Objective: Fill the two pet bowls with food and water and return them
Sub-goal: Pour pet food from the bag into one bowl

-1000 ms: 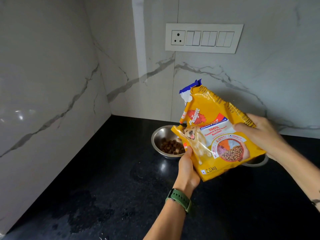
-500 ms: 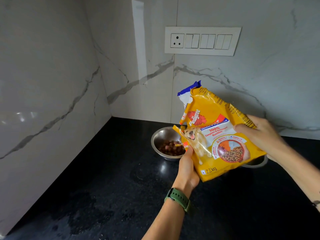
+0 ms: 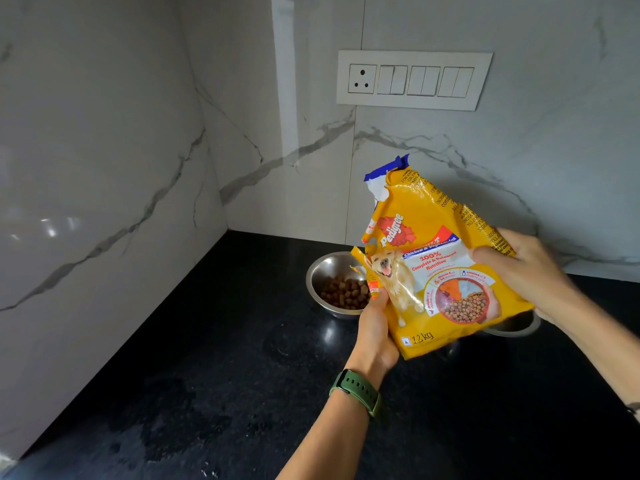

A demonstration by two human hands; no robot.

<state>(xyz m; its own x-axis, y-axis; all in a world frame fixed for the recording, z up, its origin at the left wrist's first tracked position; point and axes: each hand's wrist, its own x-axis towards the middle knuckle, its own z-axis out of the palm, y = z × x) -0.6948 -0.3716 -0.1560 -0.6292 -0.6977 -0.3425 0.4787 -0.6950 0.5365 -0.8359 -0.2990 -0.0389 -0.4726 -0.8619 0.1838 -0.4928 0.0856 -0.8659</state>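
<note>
- Your left hand (image 3: 375, 332) grips the lower left corner of the food bag (image 3: 436, 271) from beneath, thumb up along its edge.
- Your right hand (image 3: 519, 271) is closed on the bag's right side, fingers wrapped over the front panel.
- The bag is held clear of the surface (image 3: 242, 393), tilted, with its torn open top (image 3: 384, 178) pointing up and to the left. No kibble is leaving the opening.
- The food bowl (image 3: 332, 282) stands on the surface just behind and to the left of the bag, partly covered by it. It holds a layer of brown kibble (image 3: 344, 294).
- The second bowl (image 3: 516, 325) is mostly hidden behind the bag; only its rim shows at the right. You cannot tell its contents from this view.
- Judgement: the food step appears near done; the water step remains.
- Risk: the torn mouth is wide and ragged. Tip the bag left without control and kibble can spill past the bowl's rim onto the surface.
- Risk: the bag is soft. A loose grip at either hand lets it fold and dump its load.
- Risk: damp-looking patches (image 3: 166, 420) mark the near surface. Setting the bag there may wet it.
- Risk: the bag blocks your sight of the second bowl; lowering it blind can knock that bowl.
</note>
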